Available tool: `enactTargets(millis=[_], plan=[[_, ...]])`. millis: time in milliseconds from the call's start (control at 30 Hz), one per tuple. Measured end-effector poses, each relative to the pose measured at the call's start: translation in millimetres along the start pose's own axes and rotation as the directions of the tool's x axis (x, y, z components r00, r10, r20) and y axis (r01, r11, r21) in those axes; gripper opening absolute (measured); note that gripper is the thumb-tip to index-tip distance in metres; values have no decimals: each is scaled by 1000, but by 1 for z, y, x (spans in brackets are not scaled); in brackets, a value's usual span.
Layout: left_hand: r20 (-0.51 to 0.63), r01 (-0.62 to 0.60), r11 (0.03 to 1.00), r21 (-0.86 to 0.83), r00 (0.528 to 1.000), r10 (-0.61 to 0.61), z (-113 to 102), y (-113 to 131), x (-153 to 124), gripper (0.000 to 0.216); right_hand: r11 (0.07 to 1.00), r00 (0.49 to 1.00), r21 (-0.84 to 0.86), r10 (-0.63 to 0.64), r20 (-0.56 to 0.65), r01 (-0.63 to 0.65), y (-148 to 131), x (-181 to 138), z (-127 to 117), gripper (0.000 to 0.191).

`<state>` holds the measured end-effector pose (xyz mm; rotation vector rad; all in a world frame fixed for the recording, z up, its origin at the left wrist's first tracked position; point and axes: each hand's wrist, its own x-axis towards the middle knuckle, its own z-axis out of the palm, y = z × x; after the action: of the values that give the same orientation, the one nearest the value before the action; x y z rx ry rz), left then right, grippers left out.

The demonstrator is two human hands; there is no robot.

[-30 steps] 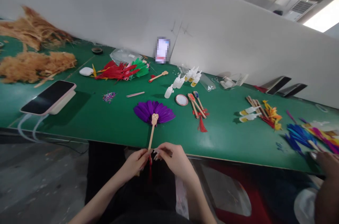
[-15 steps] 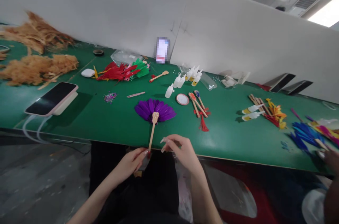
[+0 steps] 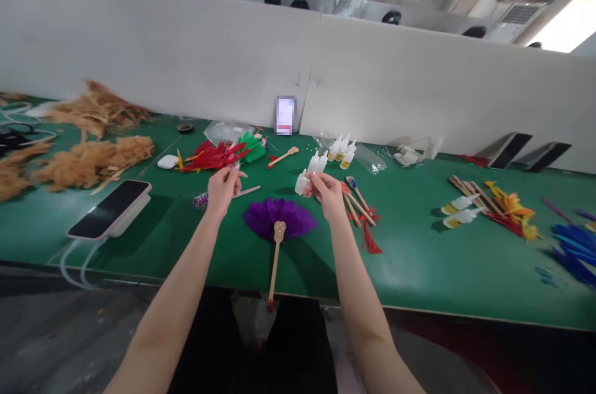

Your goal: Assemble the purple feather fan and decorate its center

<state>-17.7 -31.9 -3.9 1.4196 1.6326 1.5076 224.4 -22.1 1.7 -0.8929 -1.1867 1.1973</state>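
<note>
Green tabletop spreads under both hands, with a white partition beyond them. Between the forearms lies a purple feather fan, its wooden handle pointing toward the body, the red end past the table edge. The right hand has its fingertips at a small white squeeze bottle; whether they grip it I cannot tell. The left hand, fingers half curled, is beside slim tweezers; any hold is unclear. Red feathers lie just beyond it, and purple sequins to its left.
</note>
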Motion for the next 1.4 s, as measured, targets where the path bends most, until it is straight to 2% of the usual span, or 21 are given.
enactTargets(millis=[67, 133, 233, 300, 400, 467, 533, 633, 767, 933, 1033, 1100, 1200, 1267, 1400], plan=[[-3, -11, 999, 44, 1000, 11, 17, -8, 22, 28, 998, 996, 2, -57, -65, 58, 13, 11, 2, 33], [-18, -32, 996, 87, 999, 34, 25, -15, 34, 29, 997, 992, -4, -80, -98, 80, 24, 14, 3, 27], [-31, -61, 981, 185, 997, 68, 17, -26, 38, 27, 998, 994, -5, -63, -92, 62, 33, 8, 2, 23], [44, -105, 952, 286, 994, 96, 5, -33, 37, 29, 999, 996, 0, -38, -76, 38, 36, 3, 3, 24], [281, -217, 804, 554, 957, 65, -7, -47, 36, 36, 996, 999, 66, 53, -4, -53, 38, -1, 8, 33], [314, -206, 687, 697, 949, -33, -8, -60, 35, 40, 974, 987, 172, 134, 87, -148, 39, -2, 14, 38], [283, -156, 652, 742, 955, -94, -4, -71, 35, 36, 940, 967, 258, 177, 183, -221, 39, -4, 19, 44], [268, -118, 714, 690, 958, -100, 4, -82, 35, 30, 919, 940, 280, 201, 275, -278, 36, -8, 25, 50], [203, -59, 769, 636, 975, -93, 11, -83, 35, 30, 908, 932, 308, 185, 312, -283, 31, -13, 28, 43], [170, 46, 894, 447, 976, -135, 22, -68, 32, 18, 902, 939, 303, 239, 246, -309, 29, -15, 29, 29], [189, 69, 949, 306, 973, -132, 32, -55, 26, 25, 920, 956, 281, 228, 184, -273, 30, -14, 29, 22], [223, 85, 986, 145, 968, -117, 40, -47, 22, 28, 937, 965, 248, 209, 162, -244, 30, -14, 29, 19], [261, 139, 980, -142, 960, -98, 50, -35, 14, 26, 940, 963, 225, 233, 133, -259, 29, -14, 31, 25], [246, 183, 947, -263, 962, -118, 55, -28, 10, 26, 925, 955, 243, 271, 125, -294, 28, -14, 31, 29], [235, 251, 910, -330, 956, -178, 58, -22, 6, 29, 905, 942, 271, 290, 168, -327, 28, -15, 32, 33]])
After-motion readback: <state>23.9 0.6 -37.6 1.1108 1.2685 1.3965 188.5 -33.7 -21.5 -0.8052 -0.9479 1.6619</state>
